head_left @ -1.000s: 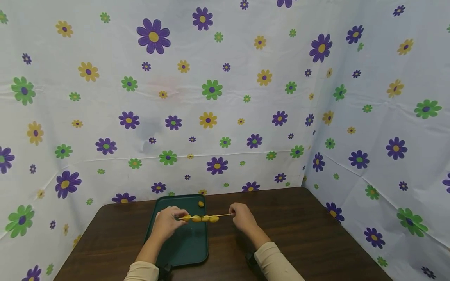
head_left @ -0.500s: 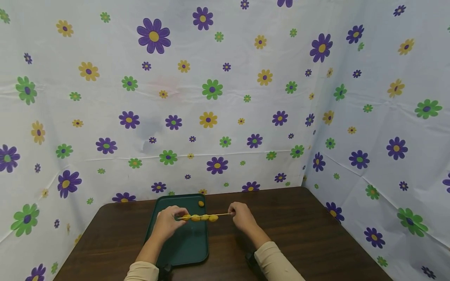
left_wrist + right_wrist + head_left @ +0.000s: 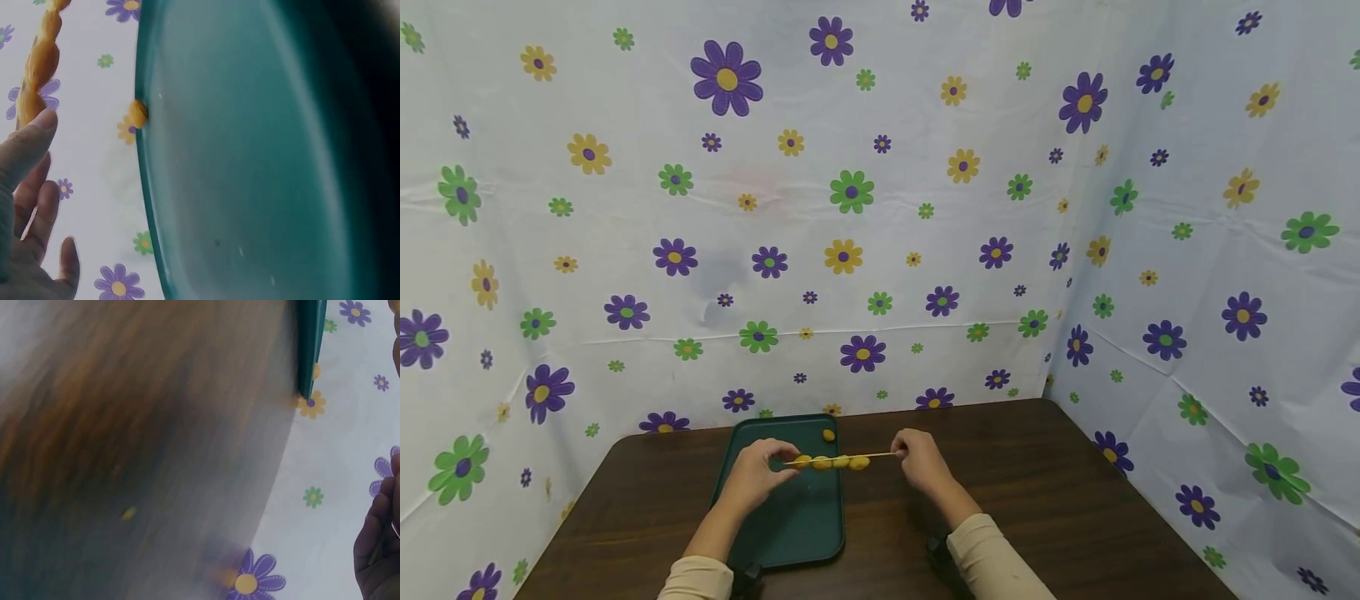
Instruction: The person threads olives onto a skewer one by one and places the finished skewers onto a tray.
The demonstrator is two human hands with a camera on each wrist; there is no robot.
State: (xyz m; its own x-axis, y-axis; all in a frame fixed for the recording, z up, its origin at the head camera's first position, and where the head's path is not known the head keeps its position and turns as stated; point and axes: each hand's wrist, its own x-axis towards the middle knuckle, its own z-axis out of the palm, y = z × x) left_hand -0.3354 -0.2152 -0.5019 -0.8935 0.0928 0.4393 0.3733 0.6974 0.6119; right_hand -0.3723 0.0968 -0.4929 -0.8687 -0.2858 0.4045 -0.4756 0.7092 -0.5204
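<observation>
A thin wooden skewer (image 3: 880,455) lies nearly level above the table, threaded with several oval yellow-orange pieces (image 3: 841,462) of food-like look; their exact kind is unclear. My right hand (image 3: 921,460) pinches the bare right end of the skewer. At the other end, my left hand (image 3: 754,473) has its thumb and forefinger about the leftmost piece, near the skewer's tip. In the left wrist view the thumb (image 3: 41,122) touches the endmost piece (image 3: 30,107), while the other visible fingers spread away. One loose yellow piece (image 3: 828,435) sits on the green tray (image 3: 797,533).
The dark wooden table (image 3: 1000,500) spreads under both hands, with the tray on its left part. A white flower-printed sheet (image 3: 880,250) hangs behind the table and along the right side. A small yellowish speck (image 3: 128,513) shows on the tabletop.
The skewer and both hands have shifted slightly right. My left fingers have opened a little around the end piece, showing more of it. The loose piece stays in place.
</observation>
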